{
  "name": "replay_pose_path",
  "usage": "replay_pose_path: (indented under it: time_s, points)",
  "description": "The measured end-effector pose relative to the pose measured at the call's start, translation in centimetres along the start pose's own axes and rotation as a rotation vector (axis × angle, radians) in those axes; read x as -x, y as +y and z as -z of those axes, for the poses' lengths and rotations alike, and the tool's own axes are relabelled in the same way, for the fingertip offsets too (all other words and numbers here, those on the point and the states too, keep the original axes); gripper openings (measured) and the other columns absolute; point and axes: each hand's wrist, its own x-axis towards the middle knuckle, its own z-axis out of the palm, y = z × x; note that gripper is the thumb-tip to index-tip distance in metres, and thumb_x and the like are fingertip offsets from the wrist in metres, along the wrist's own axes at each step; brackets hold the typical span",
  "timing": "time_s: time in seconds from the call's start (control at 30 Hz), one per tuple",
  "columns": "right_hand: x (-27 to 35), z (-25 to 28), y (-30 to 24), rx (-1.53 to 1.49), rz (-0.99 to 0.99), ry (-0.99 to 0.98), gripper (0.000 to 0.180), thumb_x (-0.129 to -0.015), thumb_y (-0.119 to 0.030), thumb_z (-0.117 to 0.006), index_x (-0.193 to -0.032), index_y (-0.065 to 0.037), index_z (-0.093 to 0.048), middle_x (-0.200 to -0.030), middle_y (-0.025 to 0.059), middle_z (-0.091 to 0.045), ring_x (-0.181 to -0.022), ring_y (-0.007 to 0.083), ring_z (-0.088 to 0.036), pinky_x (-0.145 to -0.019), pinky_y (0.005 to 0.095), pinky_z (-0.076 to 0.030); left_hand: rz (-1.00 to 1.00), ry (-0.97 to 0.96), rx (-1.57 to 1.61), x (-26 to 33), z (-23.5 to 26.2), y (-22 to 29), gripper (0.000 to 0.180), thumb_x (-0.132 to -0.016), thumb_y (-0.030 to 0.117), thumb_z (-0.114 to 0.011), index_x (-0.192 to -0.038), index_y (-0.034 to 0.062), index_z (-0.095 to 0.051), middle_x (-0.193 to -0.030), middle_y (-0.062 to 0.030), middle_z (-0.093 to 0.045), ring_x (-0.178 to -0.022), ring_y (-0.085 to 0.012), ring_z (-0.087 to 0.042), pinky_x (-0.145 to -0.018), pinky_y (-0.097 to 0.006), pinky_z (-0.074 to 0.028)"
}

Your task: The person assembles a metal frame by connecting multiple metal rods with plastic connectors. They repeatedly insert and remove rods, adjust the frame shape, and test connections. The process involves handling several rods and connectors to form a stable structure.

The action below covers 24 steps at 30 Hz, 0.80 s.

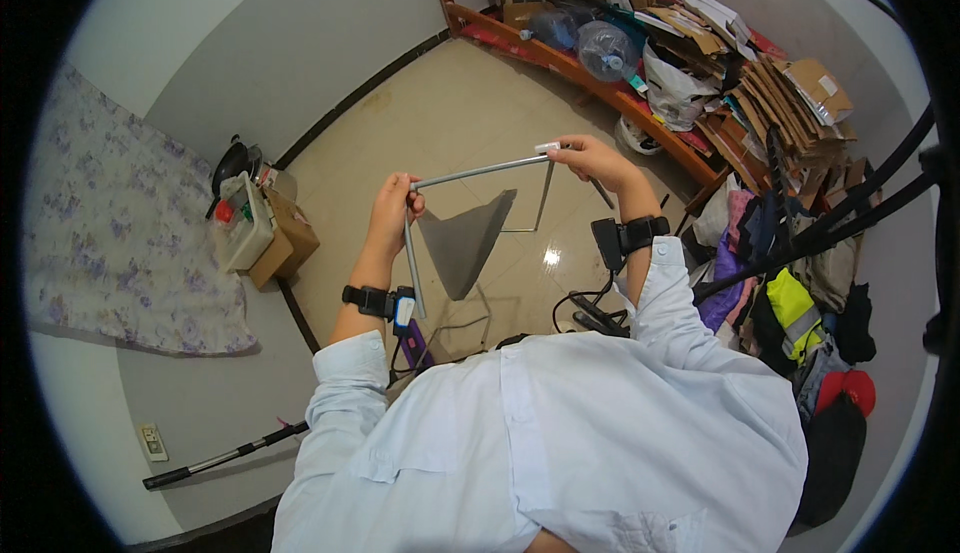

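Two bare hands hold one grey metal rod frame (480, 170) up over the tiled floor (450, 103). The left hand (393, 211) is wrapped around its corner joint; the right hand (590, 160) pinches its far end. Two clear water bottles (603, 50) lie beyond.

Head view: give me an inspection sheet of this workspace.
Surface: beige tiled floor, glossy.
Job's things: grey metal rod frame held up at both ends; grey fabric panel hangs from it.
Clutter: cardboard stack, water bottles, clothes pile, boxes.
Grippers: left hand grips the corner; right hand pinches the rod end.
Cables: black cable below right wrist.
Surroundings: floral cloth, grey walls, black pole.
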Motion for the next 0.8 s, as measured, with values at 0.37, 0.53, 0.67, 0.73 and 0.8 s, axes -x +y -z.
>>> replay_pose_path:
  time_s: [0.37, 0.53, 0.67, 0.73, 0.8]
  points:
    - [-0.7, -0.8, 0.4, -0.218, 0.141, 0.291, 0.013, -0.083, -0.021, -0.062, -0.083, -0.008, -0.058, -0.068, -0.0032, -0.051, -0.050, 0.0030, -0.035, -0.047, 0.0183, -0.027, 0.282, -0.194, -0.507, 0.7, 2.6, 1.9, 0.031, -0.094, 0.033, -0.049, -0.107, 0.0049, -0.052, -0.085, -0.0052, -0.055, -0.073, -0.0146, -0.057, -0.064, -0.027, -0.049]
    - [-0.6, -1.6, -0.8, -0.178, 0.159, 0.289, 0.016, -0.082, -0.022, -0.063, -0.083, -0.007, -0.059, -0.069, -0.0036, -0.051, -0.053, 0.0039, -0.037, -0.048, 0.0197, -0.028, 0.314, -0.375, -1.047, 0.5, 2.0, 2.8, 0.030, -0.090, 0.033, -0.055, -0.098, 0.0035, -0.058, -0.082, -0.0039, -0.057, -0.073, -0.0138, -0.055, -0.065, -0.029, -0.047]
    - [-1.0, -2.7, -1.4, -0.083, 0.174, 0.296, 0.016, -0.081, -0.022, -0.064, -0.085, -0.007, -0.060, -0.069, -0.0042, -0.050, -0.056, 0.0043, -0.038, -0.050, 0.0201, -0.029, 0.130, -0.470, -1.441, -1.2, -1.1, 2.8, 0.032, -0.088, 0.032, -0.058, -0.096, 0.0010, -0.059, -0.078, -0.0068, -0.058, -0.072, -0.0169, -0.055, -0.064, -0.032, -0.045]
    - [-1.5, -3.6, -1.5, -0.010, 0.201, 0.331, 0.017, -0.081, -0.022, -0.064, -0.086, -0.007, -0.060, -0.070, -0.0041, -0.051, -0.057, 0.0043, -0.038, -0.051, 0.0205, -0.030, 0.019, -0.436, -1.505, -2.0, -3.7, 2.2, 0.034, -0.088, 0.032, -0.057, -0.100, 0.0002, -0.058, -0.077, -0.0089, -0.059, -0.071, -0.0188, -0.055, -0.064, -0.033, -0.044]
    - [-1.9, -4.6, -1.7, 0.047, 0.231, 0.350, 0.018, -0.081, -0.023, -0.064, -0.087, -0.006, -0.061, -0.070, -0.0040, -0.051, -0.057, 0.0042, -0.038, -0.051, 0.0208, -0.030, -0.072, -0.383, -1.070, -2.3, -6.5, 1.6, 0.032, -0.090, 0.031, -0.055, -0.104, 0.0019, -0.057, -0.078, -0.0108, -0.059, -0.071, -0.0198, -0.054, -0.065, -0.032, -0.043]
